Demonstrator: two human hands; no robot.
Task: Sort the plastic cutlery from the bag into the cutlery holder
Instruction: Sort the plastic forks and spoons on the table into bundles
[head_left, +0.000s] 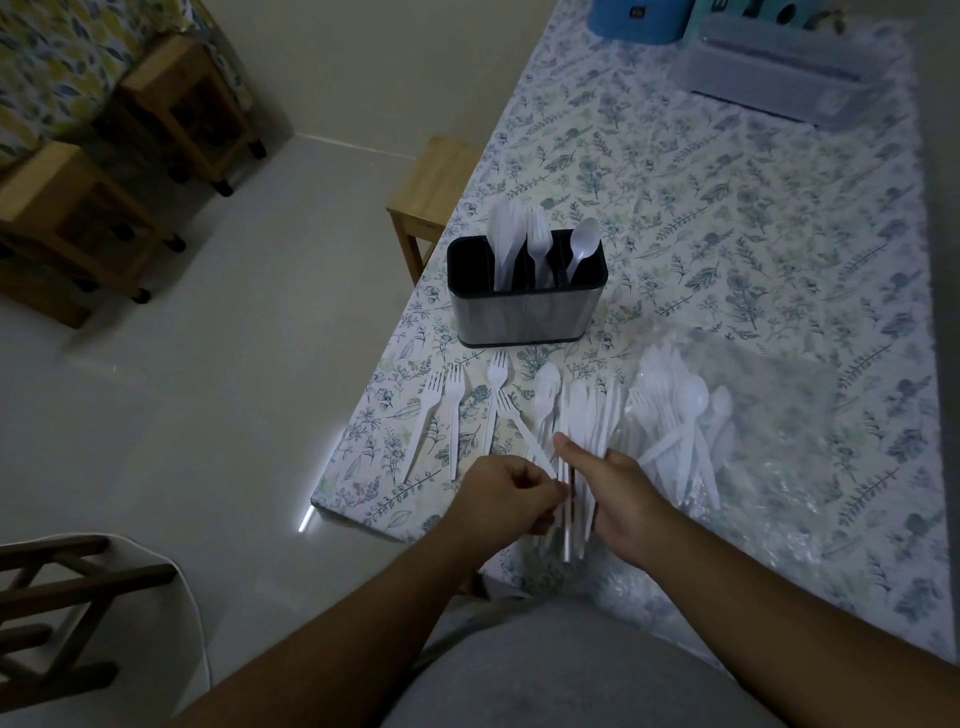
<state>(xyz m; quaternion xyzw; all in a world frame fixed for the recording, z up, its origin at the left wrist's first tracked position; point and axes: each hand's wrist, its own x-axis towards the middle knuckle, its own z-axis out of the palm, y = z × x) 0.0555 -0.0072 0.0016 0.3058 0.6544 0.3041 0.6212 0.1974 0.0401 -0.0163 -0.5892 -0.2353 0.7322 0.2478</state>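
A black and steel cutlery holder (527, 312) stands on the floral table, with white knives, forks and a spoon upright in its compartments. My right hand (618, 499) grips a bundle of white plastic cutlery (587, 415) near the table's front edge. My left hand (506, 496) pinches the handle of a fork (519, 423) pulled from that bundle. Three loose forks (452, 410) lie on the cloth to the left. A clear plastic bag (779, 441) with several more spoons and forks (680, 415) lies to the right.
A grey lidded box (779, 67) and a blue container (639, 18) stand at the table's far end. A wooden stool (431, 192) sits at the table's left side, and more wooden stools (171, 109) stand on the floor at the left. A dark chair (57, 613) is at bottom left.
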